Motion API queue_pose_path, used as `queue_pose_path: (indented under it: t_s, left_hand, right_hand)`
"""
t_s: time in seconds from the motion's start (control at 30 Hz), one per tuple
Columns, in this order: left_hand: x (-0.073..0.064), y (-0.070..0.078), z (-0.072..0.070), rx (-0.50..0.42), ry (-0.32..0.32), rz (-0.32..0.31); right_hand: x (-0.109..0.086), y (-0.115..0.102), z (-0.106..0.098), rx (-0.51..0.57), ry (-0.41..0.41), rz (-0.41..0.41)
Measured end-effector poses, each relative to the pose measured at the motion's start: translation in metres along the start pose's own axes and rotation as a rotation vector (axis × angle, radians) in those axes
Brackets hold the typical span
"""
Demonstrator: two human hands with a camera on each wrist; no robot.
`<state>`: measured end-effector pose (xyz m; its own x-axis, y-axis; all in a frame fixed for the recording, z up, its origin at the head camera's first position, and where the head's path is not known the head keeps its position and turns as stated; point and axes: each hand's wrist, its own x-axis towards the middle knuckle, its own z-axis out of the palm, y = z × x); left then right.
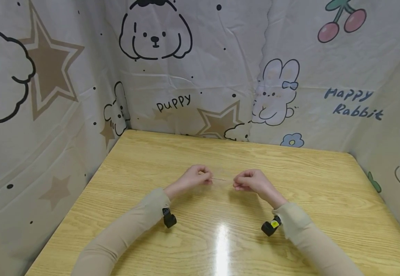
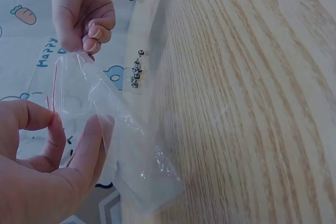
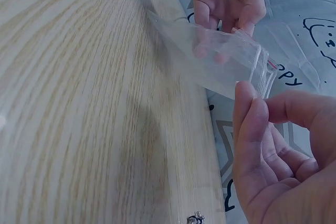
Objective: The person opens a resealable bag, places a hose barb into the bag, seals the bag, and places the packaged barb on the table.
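Observation:
A clear zip-lock bag point(image 2: 137, 153) with a thin red line along its mouth is stretched between the two hands above the table. My left hand point(image 1: 201, 175) pinches the mouth edge at one end, its thumb and fingers bent around the plastic. At the other end, my right hand point(image 1: 253, 180) grips a corner between thumb and fingertips. In the right wrist view the body of the bag point(image 3: 210, 56) hangs away from the red-lined edge. Whether anything lies inside cannot be made out; it looks flat and see-through.
A small cluster of shiny metal parts point(image 2: 136, 73) lies on the tabletop near the right hand; their exact kind is too small to tell. The wooden table point(image 1: 145, 153) is bounded by printed cloth point(image 1: 220, 69) at the back and sides.

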<state>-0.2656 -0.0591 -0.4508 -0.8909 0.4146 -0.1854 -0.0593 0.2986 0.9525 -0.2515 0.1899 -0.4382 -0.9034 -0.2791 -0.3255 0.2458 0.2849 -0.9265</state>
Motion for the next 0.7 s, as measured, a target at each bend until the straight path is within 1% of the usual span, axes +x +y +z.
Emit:
queue_pose_path:
  t_s: [0.07,0.13,0.23,0.3,0.37,0.47,0.53,0.57,0.63,0.7]
  left_hand:
    - [-0.0011,0.0010,0.0007,0.016,0.002,0.009]
    - [-0.0020,0.0018,0.0015,0.053,0.008,0.032]
    - [-0.0032,0.0015,0.0024,0.169,0.036,0.107]
    - [-0.0035,0.0004,0.0033,0.255,0.061,0.178]
    - [-0.0039,0.0003,0.0043,0.321,0.085,0.249]
    - [-0.0039,0.0004,0.0055,0.375,0.099,0.332]
    - [-0.0036,0.0009,0.0060,0.393,0.093,0.366]
    - [-0.0033,0.0007,0.0062,0.398,0.087,0.376]
    - [-0.0030,0.0004,0.0067,0.383,0.062,0.368]
    - [-0.0032,0.0004,0.0075,0.355,0.029,0.331]
  right_hand:
    - [0.0000,-0.0011,0.0007,0.004,0.000,0.001]
    - [0.0000,-0.0027,0.0013,0.006,-0.001,0.002]
    - [0.0000,-0.0049,0.0021,-0.009,-0.005,-0.003]
    - [0.0002,-0.0057,0.0024,-0.021,-0.005,-0.004]
    - [0.0004,-0.0060,0.0027,-0.036,-0.009,-0.007]
    - [0.0013,-0.0063,0.0033,-0.041,-0.012,-0.005]
    - [0.0017,-0.0070,0.0039,-0.045,-0.013,-0.002]
    - [0.0020,-0.0074,0.0042,-0.045,-0.012,0.000]
    - [0.0022,-0.0083,0.0045,-0.053,-0.014,0.002]
    - [0.0022,-0.0095,0.0047,-0.065,-0.017,-0.002]
